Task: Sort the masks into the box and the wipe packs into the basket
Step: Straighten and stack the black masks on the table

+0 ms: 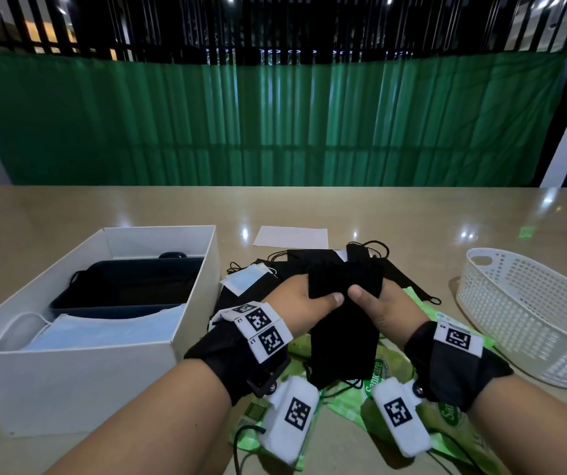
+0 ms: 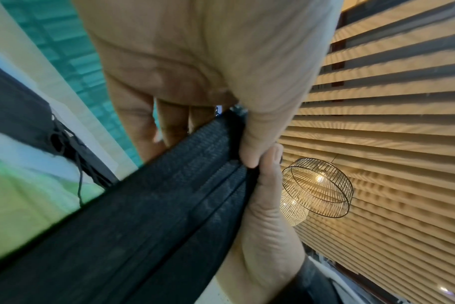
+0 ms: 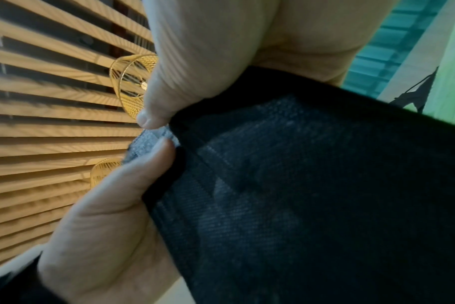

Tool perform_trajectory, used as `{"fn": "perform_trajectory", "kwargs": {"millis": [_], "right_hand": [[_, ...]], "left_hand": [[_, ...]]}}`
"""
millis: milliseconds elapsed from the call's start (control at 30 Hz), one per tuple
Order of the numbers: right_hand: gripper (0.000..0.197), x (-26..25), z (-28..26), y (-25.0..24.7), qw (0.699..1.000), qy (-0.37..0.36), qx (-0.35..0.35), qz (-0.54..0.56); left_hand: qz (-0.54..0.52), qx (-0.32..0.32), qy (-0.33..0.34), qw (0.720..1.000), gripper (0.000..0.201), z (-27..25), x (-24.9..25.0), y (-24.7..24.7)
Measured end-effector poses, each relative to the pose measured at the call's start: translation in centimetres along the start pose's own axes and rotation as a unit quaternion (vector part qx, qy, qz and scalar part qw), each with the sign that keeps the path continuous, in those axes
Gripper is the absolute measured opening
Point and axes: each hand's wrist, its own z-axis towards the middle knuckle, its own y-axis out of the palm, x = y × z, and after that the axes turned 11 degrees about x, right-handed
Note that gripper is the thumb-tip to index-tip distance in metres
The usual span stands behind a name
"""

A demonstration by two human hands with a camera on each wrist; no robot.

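Both hands hold one stack of black masks (image 1: 343, 323) a little above the table, thumbs on top and nearly touching. My left hand (image 1: 309, 299) grips its left edge, my right hand (image 1: 378, 303) its right edge. In the left wrist view my left hand (image 2: 208, 142) pinches the black masks (image 2: 169, 205); in the right wrist view my right hand (image 3: 166, 107) pinches the same masks (image 3: 299, 195). More black masks (image 1: 312, 262) and a blue mask (image 1: 244, 279) lie behind. Green wipe packs (image 1: 388, 368) lie under my wrists. The white box (image 1: 193, 296) stands at left, the white basket (image 1: 532, 320) at right.
The box holds blue masks (image 1: 103, 330) in front and black ones (image 1: 131, 286) behind. Nothing shows inside the basket. A white sheet of paper (image 1: 290, 236) lies beyond the pile. Green curtain hangs behind the table's far edge.
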Motion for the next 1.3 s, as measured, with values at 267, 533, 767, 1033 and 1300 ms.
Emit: {"fn": "perform_trajectory", "kwargs": {"millis": [267, 533, 767, 1033, 1300], "right_hand": [[0.018, 3.4, 0.0, -0.3, 0.983, 0.170, -0.022, 0.067], [0.031, 4.4, 0.1, -1.3, 0.932, 0.242, 0.110, 0.246], [0.027, 3.9, -0.5, -1.6, 0.926, 0.290, 0.110, 0.214], [0.050, 4.8, -0.7, -0.8, 0.904, 0.285, 0.129, 0.291], [0.091, 5.5, -0.7, -0.7, 0.928, 0.231, 0.140, 0.257]], "left_hand": [[-0.255, 0.207, -0.113, 0.938, 0.008, 1.2, -0.7, -1.0], [-0.338, 0.145, -0.222, 0.903, 0.007, 0.6, -2.3, -0.8], [-0.267, 0.103, -0.220, 0.933, 0.025, -0.2, -3.9, 0.2], [-0.255, 0.201, -0.194, 0.926, 0.026, 0.4, -4.1, -1.6], [-0.208, 0.160, -0.173, 0.949, 0.016, 0.3, -4.1, -0.7]]}}
